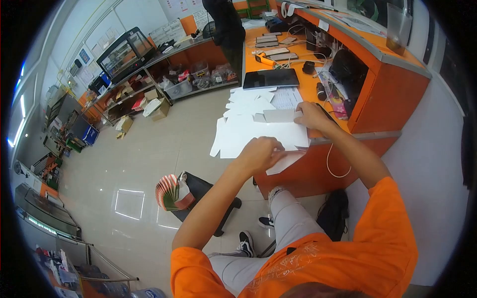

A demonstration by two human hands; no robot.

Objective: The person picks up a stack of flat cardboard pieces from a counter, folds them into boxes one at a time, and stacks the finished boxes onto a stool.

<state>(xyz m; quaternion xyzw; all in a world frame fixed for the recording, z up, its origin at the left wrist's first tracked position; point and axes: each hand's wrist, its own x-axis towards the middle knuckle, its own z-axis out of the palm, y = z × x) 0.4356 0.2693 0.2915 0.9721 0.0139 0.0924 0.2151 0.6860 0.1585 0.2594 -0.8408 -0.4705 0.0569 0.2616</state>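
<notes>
A flat white cardboard box blank (pixel 238 136) lies over the near edge of the orange desk, part of it jutting out past the edge. My left hand (pixel 261 153) has its fingers curled at the near side of the blank, by a flap that is bent downward. At the far right corner, my right hand (pixel 314 118) pinches the end of a raised narrow flap. Beyond it lie more white cut-out blanks (pixel 248 99) and a printed sheet (pixel 286 98).
A dark tablet (pixel 271 78) sits behind the papers, with several phones (pixel 271 43) and cables farther back. To the right is a cluttered orange shelf (pixel 387 94). On a black stool (pixel 198 191) rests a stack of red-and-green printed pieces (pixel 169 192). Someone in dark clothes (pixel 223 30) stands at the back.
</notes>
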